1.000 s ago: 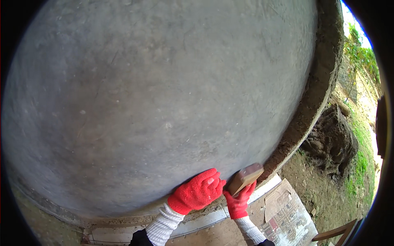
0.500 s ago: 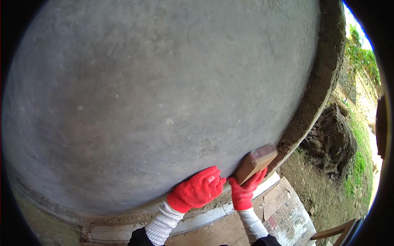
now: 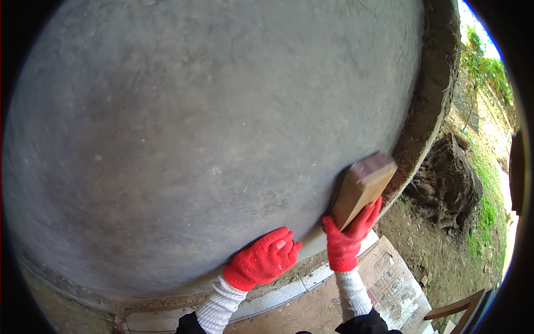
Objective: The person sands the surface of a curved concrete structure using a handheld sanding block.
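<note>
A broad grey slab (image 3: 211, 128) of smooth, cement-like surface fills most of the view. My right hand (image 3: 347, 245), in a red rubber-coated glove with a white knit cuff, grips the lower end of a wooden sanding block (image 3: 356, 200). The block has a dark reddish-brown covering at its far end. It lies tilted against the slab near the slab's right edge. My left hand (image 3: 264, 259), gloved the same way, rests with fingers curled at the slab's near edge. No object shows in its fingers; its palm side is hidden.
A rough earthen rim (image 3: 431, 111) borders the slab on the right. Below lie white tiles (image 3: 278, 298) and a stained printed sheet (image 3: 395, 284). Beyond the rim are a dark stump-like lump (image 3: 448, 181), grass (image 3: 486, 225) and a wooden frame piece (image 3: 453, 309).
My right hand has pushed the sanding block up and to the right along the slab's right side. My left hand stays in nearly the same place, still curled.
</note>
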`<control>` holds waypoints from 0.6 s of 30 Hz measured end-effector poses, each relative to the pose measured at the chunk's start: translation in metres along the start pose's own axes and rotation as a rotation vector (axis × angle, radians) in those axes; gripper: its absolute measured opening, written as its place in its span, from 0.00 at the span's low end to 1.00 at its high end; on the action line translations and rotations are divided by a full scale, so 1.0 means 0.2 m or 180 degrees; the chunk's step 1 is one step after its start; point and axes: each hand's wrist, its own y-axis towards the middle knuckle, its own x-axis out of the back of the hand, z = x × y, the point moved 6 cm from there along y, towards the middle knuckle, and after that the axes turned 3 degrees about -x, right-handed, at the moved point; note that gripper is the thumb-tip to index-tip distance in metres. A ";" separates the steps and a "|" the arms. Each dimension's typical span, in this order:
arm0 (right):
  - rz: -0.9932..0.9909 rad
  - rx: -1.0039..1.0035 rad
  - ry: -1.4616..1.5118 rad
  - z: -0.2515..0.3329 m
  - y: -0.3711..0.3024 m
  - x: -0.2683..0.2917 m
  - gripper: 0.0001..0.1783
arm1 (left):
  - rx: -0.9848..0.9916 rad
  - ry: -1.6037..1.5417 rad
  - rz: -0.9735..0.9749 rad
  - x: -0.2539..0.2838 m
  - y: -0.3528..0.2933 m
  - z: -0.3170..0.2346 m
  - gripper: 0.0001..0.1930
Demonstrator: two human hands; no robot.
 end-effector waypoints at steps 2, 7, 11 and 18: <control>0.0193 -0.0116 -0.0058 -0.18 -0.34 -0.04 0.75 | 0.0003 -0.0071 -0.0043 0.00 0.03 -0.02 0.10; 0.0526 0.0072 0.0064 -0.31 -0.54 -0.06 0.76 | -0.0011 -0.0196 0.0087 -0.01 0.06 0.00 0.11; 0.0019 0.0038 -0.0030 0.00 0.08 0.03 0.69 | 0.0020 -0.0154 0.0020 0.01 0.03 0.01 0.11; 0.0121 -0.0125 -0.0029 -0.12 -0.19 -0.03 0.72 | 0.0096 -0.0164 -0.0025 0.01 0.05 0.01 0.12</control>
